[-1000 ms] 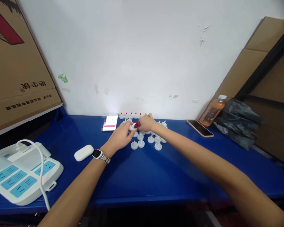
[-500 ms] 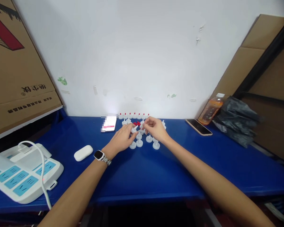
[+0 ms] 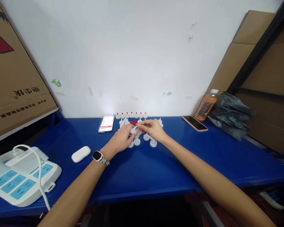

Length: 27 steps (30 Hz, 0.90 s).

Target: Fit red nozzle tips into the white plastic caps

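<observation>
My left hand (image 3: 122, 137) is closed on a white nozzle cap (image 3: 133, 130), whose spout tilts up to the right. Thumb and fingertips of my right hand (image 3: 153, 130) are pinched together at the tip of that spout; anything between them is too small to make out. Behind the hands lies a small pile of red tips (image 3: 133, 122). Around and below them stand more white nozzle caps (image 3: 153, 143), without red tips and partly covered by the hands. Along the wall runs a row of white caps with red tips (image 3: 132, 115).
A lit phone (image 3: 106, 123) and a white oval case (image 3: 81, 154) lie left on the blue table (image 3: 142, 176). A power strip (image 3: 26, 183) with its cable fills the left corner. To the right are another phone (image 3: 195, 123), an orange drink bottle (image 3: 205, 106) and a dark plastic bag (image 3: 232, 115).
My right hand has come in to the left, and its fingertips now meet the spout of the nozzle cap in my left hand. The whole view has shifted slightly.
</observation>
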Motion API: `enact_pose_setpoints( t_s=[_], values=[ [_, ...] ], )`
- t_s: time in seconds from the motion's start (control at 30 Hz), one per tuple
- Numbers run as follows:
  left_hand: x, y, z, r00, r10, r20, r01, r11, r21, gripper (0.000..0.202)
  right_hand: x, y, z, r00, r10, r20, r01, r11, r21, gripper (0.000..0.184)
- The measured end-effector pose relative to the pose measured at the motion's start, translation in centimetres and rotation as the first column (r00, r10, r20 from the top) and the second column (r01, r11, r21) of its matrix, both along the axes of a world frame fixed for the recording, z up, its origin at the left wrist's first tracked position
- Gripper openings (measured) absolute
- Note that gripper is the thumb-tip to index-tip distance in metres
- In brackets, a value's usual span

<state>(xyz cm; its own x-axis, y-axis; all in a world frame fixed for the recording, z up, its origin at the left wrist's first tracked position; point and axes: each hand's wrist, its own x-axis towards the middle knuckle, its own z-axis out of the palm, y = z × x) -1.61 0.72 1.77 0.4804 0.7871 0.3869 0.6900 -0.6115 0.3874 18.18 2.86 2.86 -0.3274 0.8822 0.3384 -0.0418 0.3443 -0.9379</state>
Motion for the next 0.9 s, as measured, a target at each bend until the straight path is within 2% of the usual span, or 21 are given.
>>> enact_pose_setpoints(
  t_s=[0.2,0.57,0.7,0.8,0.9],
  values=[
    [0.5,-0.7,0.3,0.997,-0.059,-0.053,0.062,0.996,0.065,0.033,0.0,-0.1,0.1,0.992,0.086,-0.088,-0.092,0.993,-0.069,0.035],
    [0.8,-1.1,0.7,0.988,-0.036,-0.153,0.06,0.986,0.155,0.031,0.7,-0.7,1.4,0.995,0.048,0.084,-0.049,0.999,0.001,0.035],
    [0.7,-1.2,0.6,0.979,-0.015,-0.204,0.051,0.984,0.171,0.029,0.8,-0.7,1.4,0.988,0.092,0.121,-0.089,0.996,-0.025,0.035],
    [0.8,-1.2,0.5,0.976,-0.013,-0.219,0.057,0.979,0.197,0.027,0.6,-0.7,1.3,0.988,0.116,0.101,-0.113,0.993,-0.036,0.035],
    [0.8,-1.1,0.4,0.976,0.001,-0.218,0.05,0.973,0.227,0.026,0.2,-0.8,1.1,0.996,0.085,0.03,-0.084,0.996,-0.026,0.034]
  ],
)
